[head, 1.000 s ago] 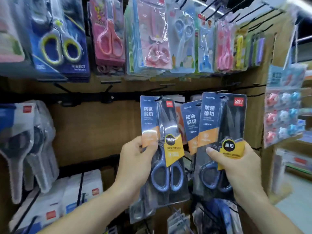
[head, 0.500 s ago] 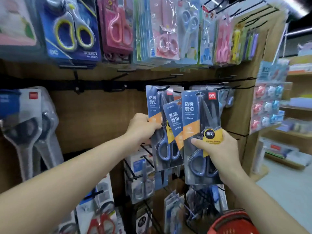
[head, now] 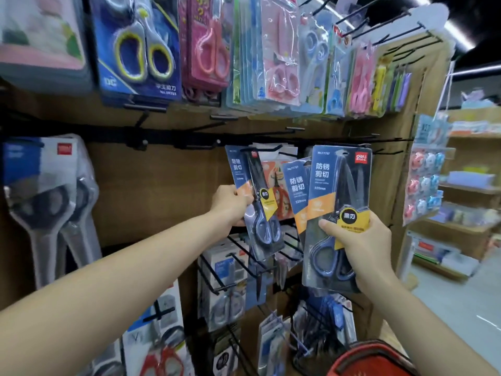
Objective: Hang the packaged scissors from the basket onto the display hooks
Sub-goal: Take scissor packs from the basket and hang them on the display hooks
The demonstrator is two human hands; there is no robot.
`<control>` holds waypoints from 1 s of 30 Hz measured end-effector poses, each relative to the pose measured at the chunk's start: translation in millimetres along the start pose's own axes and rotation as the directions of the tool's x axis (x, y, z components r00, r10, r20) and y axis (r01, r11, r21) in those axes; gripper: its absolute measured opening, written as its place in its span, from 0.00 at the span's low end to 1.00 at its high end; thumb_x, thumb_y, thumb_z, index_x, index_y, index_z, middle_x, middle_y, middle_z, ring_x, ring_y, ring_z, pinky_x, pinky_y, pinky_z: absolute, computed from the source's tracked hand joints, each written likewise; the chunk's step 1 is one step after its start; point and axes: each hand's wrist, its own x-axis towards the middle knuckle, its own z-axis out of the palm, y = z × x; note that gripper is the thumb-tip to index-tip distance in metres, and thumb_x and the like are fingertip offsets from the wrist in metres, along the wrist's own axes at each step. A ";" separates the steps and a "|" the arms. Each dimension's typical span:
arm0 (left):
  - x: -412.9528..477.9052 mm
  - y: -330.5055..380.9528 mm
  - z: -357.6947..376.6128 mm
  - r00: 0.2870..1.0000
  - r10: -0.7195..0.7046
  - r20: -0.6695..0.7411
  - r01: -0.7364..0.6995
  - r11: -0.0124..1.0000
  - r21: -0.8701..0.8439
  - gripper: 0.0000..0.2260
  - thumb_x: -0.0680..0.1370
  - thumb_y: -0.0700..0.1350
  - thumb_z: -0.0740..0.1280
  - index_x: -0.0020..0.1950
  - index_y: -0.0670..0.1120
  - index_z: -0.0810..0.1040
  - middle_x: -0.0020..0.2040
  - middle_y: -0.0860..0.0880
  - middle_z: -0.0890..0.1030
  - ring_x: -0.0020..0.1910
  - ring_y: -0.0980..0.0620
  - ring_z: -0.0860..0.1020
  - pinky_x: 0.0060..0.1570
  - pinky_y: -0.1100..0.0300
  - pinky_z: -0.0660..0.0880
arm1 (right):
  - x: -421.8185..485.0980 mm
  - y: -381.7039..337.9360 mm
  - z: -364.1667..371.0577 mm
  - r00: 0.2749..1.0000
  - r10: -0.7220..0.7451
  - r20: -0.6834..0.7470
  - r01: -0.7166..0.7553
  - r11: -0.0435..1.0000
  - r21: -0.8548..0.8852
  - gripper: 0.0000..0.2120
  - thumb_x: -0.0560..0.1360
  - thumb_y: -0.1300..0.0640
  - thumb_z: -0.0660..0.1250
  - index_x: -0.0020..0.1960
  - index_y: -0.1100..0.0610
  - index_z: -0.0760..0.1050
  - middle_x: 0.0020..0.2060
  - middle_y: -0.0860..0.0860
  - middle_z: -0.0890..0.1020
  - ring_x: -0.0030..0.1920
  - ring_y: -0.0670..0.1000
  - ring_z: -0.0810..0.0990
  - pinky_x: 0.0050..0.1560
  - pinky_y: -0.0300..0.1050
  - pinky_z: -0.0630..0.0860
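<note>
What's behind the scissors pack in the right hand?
A second matching pack peeks out left of the front pack in the right hand. Its scissors are covered.

Bare forearms (both), left hand (head: 230, 205), right hand (head: 362, 249)

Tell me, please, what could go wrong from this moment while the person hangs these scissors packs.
1. The left hand pinches the tilted pack by one edge only. Its hole might miss the hook, and the pack could slip down.
2. The right hand grips the front pack, while a second pack fans out behind it. That one may slide free and fall.
</note>
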 end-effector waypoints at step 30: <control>41.6 -23.3 -23.1 1.000 0.029 -0.012 -0.026 0.985 0.171 0.06 0.81 0.35 0.68 0.54 0.45 0.76 0.57 0.38 0.83 0.48 0.45 0.80 0.42 0.55 0.79 | 6.8 22.5 23.6 0.978 0.144 0.153 -0.182 0.946 0.268 0.24 0.60 0.55 0.85 0.50 0.61 0.80 0.49 0.62 0.86 0.54 0.69 0.83 0.58 0.67 0.81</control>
